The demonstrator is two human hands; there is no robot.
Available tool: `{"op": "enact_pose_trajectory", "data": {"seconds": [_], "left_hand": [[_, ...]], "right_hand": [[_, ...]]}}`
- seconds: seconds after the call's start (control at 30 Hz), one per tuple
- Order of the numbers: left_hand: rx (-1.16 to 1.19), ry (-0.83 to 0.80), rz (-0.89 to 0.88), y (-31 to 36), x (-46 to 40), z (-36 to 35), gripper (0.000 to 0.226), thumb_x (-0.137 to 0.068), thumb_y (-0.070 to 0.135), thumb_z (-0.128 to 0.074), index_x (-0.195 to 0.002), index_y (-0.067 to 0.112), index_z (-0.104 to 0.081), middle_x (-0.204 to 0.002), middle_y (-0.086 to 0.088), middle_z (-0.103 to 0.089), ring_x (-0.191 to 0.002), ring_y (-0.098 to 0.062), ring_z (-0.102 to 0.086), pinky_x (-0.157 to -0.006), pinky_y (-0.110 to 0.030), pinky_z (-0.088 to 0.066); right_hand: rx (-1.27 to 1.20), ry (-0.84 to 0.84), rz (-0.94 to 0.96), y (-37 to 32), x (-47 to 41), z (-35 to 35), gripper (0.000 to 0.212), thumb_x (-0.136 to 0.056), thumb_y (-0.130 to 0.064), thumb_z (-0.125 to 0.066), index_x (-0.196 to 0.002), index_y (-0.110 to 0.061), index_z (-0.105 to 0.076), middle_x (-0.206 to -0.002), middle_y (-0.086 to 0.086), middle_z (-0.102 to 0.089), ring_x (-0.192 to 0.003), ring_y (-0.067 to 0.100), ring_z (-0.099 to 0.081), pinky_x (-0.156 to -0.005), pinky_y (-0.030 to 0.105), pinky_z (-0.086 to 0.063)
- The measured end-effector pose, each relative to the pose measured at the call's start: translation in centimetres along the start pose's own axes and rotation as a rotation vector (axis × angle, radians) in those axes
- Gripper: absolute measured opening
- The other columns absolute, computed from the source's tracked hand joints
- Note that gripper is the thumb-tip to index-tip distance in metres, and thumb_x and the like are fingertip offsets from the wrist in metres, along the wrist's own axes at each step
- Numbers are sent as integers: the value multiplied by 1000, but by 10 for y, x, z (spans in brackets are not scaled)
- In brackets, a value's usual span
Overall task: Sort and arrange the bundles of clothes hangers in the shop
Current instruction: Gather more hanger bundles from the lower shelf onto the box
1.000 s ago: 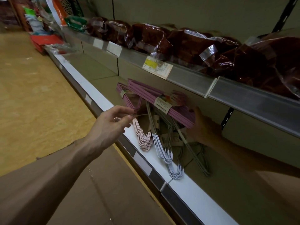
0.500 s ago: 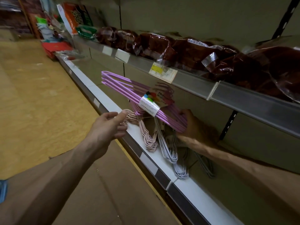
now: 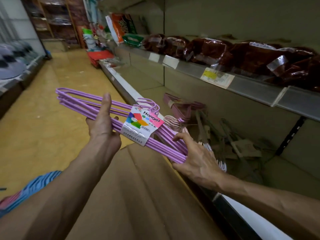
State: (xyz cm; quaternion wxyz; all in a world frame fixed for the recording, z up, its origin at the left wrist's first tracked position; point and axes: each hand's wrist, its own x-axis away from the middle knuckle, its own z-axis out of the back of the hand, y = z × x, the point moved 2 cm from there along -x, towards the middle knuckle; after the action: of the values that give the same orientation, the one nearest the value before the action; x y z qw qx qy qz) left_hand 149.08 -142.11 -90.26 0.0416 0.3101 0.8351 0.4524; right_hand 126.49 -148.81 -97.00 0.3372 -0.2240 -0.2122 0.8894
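Purple hanger bundle (image 3: 121,118) held clear of lower shelf (image 3: 285,172), left hand (image 3: 102,125) gripping middle w/ thumb over, right hand (image 3: 194,158) fingers curled round near end. Other bundles (image 3: 216,135) jumbled on shelf, unsorted; most of job apparently left.

A purple hanger bundle (image 3: 97,108), bound by a "Hanger" label (image 3: 141,125), is held slantwise over the aisle. More bundles (image 3: 187,110) lie jumbled on the lower shelf (image 3: 150,80).
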Motion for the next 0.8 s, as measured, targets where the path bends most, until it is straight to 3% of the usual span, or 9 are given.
{"op": "enact_pose_trajectory", "data": {"seconds": [0.17, 0.3, 0.37, 0.43, 0.47, 0.53, 0.67, 0.8], "left_hand": [[105, 73, -117, 32, -8, 30, 57, -77, 49, -79, -125, 31, -55, -119, 0, -67, -109, -26, -65, -87, -53, -56], [135, 44, -133, 52, -11, 60, 68, -72, 54, -78, -130, 24, -57, -123, -5, -67, -105, -30, -69, -81, -53, -58], [115, 33, -153, 62, -8, 73, 68, -77, 56, -74, -134, 22, -55, -126, -6, -66, -102, -30, -71, -81, -53, -59], [86, 29, -166, 71, -3, 83, 56, -89, 54, -64, -131, 19, -55, -125, -5, -66, -101, -29, -72, -83, -52, -59], [76, 27, -161, 75, 0, 87, 49, -93, 53, -59, -128, 20, -57, -123, -5, -67, -102, -29, -71, -84, -51, -59], [73, 13, -146, 82, 6, 95, 46, -96, 53, -53, -129, 20, -56, -121, -5, -68, -98, -28, -73, -84, -49, -59], [80, -44, -136, 95, 13, 103, 55, -96, 53, -52, -132, 12, -50, -117, -10, -71, -92, -30, -75, -81, -50, -60], [55, -46, -116, 101, 18, 109, 56, -95, 55, -53, -128, 10, -53, -113, -9, -73, -92, -30, -75, -84, -52, -58]], "right_hand": [[-118, -17, 59, -30, 5, -20, 65, -75, -48, -74, -124, -51, -31, -117, -14, -55, -101, 11, -60, -84, 40, -55], [-408, -198, 9, -47, 2, -35, 91, -64, -61, -83, -135, -54, -27, -123, -20, -51, -111, 1, -57, -94, 34, -52], [-620, -277, -114, -51, -3, -40, 91, -63, -61, -84, -137, -49, -31, -119, -13, -60, -99, -2, -64, -88, 30, -55], [-860, -406, -275, -57, -8, -46, 82, -66, -58, -83, -135, -35, -42, -110, 3, -70, -85, 14, -71, -80, 37, -58], [-978, -494, -325, -61, -10, -50, 77, -69, -55, -83, -131, -24, -48, -102, 8, -72, -78, 21, -70, -75, 41, -58], [-1176, -674, -359, -73, -13, -54, 58, -75, -49, -81, -110, -9, -57, -84, 7, -66, -70, 21, -61, -62, 36, -53], [-1322, -955, -354, -102, -15, -55, 20, -88, -35, -68, -87, -16, -60, -69, -2, -50, -55, 10, -51, -50, 20, -44], [-1318, -972, -363, -119, -11, -67, 39, -96, -24, -57, -58, -21, -48, -48, -8, -37, -37, 5, -35, -40, 16, -28]]}}
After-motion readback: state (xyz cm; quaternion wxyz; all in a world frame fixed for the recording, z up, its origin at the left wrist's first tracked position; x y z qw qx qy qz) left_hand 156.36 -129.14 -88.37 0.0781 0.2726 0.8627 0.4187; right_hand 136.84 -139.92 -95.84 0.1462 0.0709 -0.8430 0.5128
